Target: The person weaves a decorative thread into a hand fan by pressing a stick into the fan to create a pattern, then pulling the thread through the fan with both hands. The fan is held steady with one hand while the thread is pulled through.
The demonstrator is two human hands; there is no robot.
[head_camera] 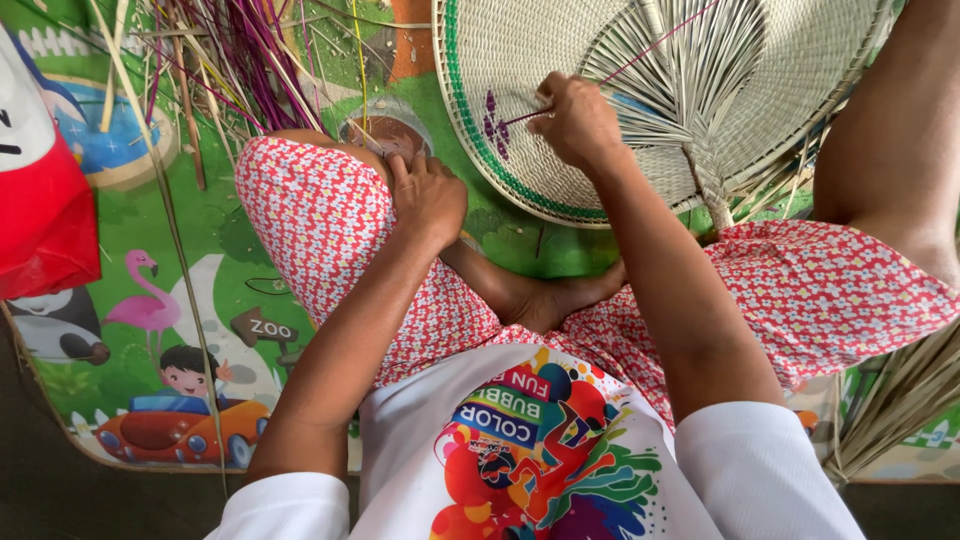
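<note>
A round woven palm-leaf fan (520, 70), cream with a green ring near its rim and a small purple pattern, lies on the floor mat in front of my crossed legs. My right hand (578, 120) rests on the fan and pinches a thin purple strip (640, 55) that runs up and to the right over the unwoven ribs. My left hand (428, 195) lies flat on my left knee, holding nothing, fingers together and slightly curled over the patterned red cloth.
A bundle of purple and natural straw strips (235, 55) lies at the top left on a colourful cartoon floor mat (200, 260). A red and white bag (40, 190) sits at the left edge. More dried leaf strips (900, 400) fan out at the lower right.
</note>
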